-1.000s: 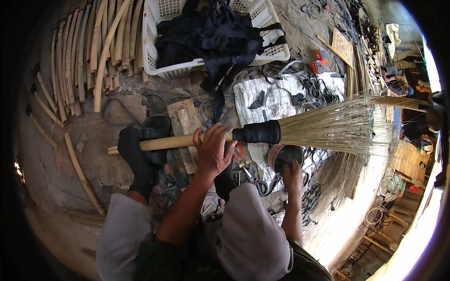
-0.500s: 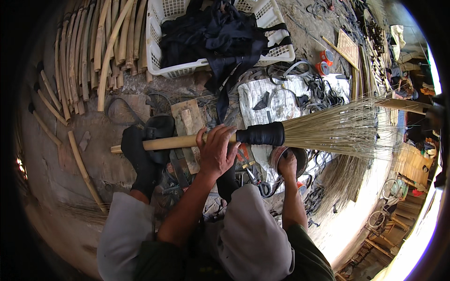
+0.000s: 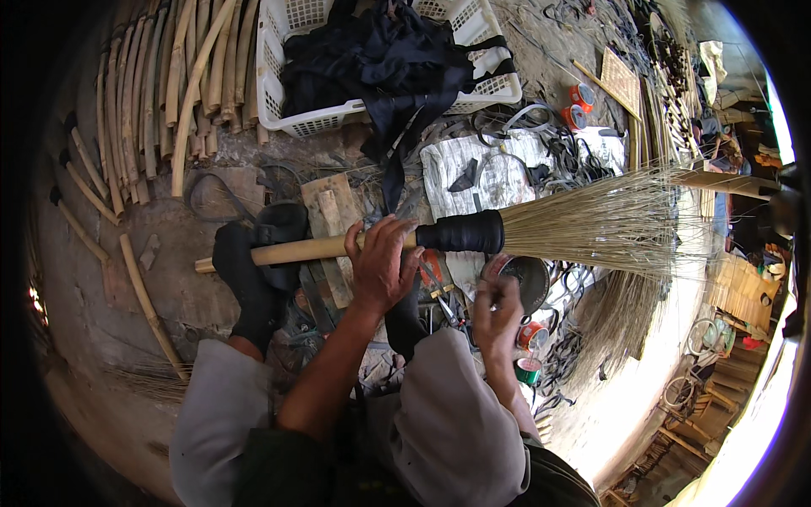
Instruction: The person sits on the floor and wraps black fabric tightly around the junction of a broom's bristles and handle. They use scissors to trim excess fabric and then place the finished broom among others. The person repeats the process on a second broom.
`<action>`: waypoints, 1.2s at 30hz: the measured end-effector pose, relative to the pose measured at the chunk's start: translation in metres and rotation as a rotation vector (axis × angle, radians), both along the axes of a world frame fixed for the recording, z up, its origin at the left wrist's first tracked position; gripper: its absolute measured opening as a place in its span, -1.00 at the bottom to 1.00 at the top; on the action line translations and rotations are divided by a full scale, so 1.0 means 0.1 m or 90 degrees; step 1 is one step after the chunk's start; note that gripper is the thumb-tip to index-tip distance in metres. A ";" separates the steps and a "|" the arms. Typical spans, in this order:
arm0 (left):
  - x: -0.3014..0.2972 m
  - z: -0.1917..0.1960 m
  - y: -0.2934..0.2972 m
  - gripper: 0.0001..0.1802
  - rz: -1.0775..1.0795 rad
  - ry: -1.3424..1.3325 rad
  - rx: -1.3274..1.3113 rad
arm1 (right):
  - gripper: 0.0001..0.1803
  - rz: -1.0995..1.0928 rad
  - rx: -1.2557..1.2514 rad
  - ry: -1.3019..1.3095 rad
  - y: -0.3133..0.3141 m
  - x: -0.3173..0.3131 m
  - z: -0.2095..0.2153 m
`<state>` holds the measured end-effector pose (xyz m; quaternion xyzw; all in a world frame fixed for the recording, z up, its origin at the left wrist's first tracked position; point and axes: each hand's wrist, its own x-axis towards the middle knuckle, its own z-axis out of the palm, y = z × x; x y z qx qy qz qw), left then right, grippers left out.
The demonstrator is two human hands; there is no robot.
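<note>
A broom lies across in front of me, with a pale wooden handle [image 3: 317, 249], a black wrapped collar [image 3: 463, 231] and a fan of straw-coloured bristles [image 3: 591, 218] spreading right. My left hand [image 3: 382, 262] is closed over the handle just left of the collar, its fingers on the far side. One black-covered foot [image 3: 241, 270] rests on the handle near its left end. My right hand [image 3: 497, 314] is raised below the collar, beside a round dark container [image 3: 525, 283]. Motion smears its fingers, so whether it holds anything is unclear.
A white plastic basket [image 3: 311, 122] of black strips stands at the far side. Bamboo poles [image 3: 152, 93] lie at far left. Black strips [image 3: 583, 160] are scattered over a white sheet [image 3: 452, 198]. Scissors [image 3: 452, 314] and small tins [image 3: 532, 336] sit near my knee.
My right hand has come out of the round container and moved a little left. The left hand keeps its place on the broom handle. The whole view has shifted slightly.
</note>
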<state>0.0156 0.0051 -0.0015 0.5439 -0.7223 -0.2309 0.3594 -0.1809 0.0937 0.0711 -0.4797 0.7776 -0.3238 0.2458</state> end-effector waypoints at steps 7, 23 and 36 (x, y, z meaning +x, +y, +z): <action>0.00 -0.04 0.00 -0.56 0.002 -0.013 -0.005 | -0.82 0.172 -0.046 0.108 -0.56 0.55 0.04; 0.02 -0.03 0.01 -0.65 0.000 0.029 0.005 | -0.78 0.240 0.037 0.177 -0.67 0.55 -0.11; 0.02 -0.01 -0.01 -0.79 -0.009 0.089 -0.020 | -0.72 0.157 0.105 0.013 -0.34 0.40 -0.26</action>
